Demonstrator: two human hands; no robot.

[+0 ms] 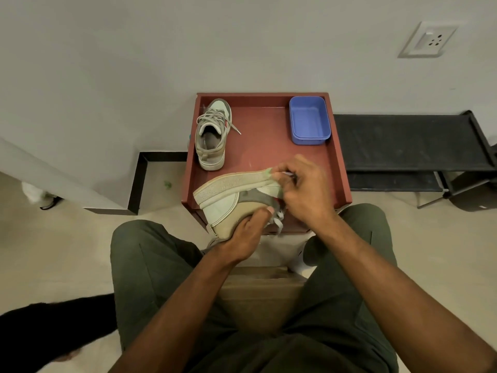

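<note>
The sneaker [228,203] is held on its side just above the near edge of the red table [269,154]. Its sole [231,184] is turned away from you toward the wall, and its long axis runs left to right, rising a little to the right. A loose lace [278,222] dangles from the underside, between your two hands.

Your left grip [247,238] comes in from below and is closed on the tan side panel, thumb on top, carrying the weight. Your right grip [304,189] sits at the far right end of that axis, fingers curled tight and pinching at the sneaker's end. Whether it has lace or upper between the fingertips is hidden.

So the work lies under your right grip, and the left one is only the anchor. For any pull along the shoe, I judge you should brace leftward.

Beyond, the second sneaker [212,135] stands upright at the table's far left, well apart from a blue plastic tub [309,119] at the far right.
</note>
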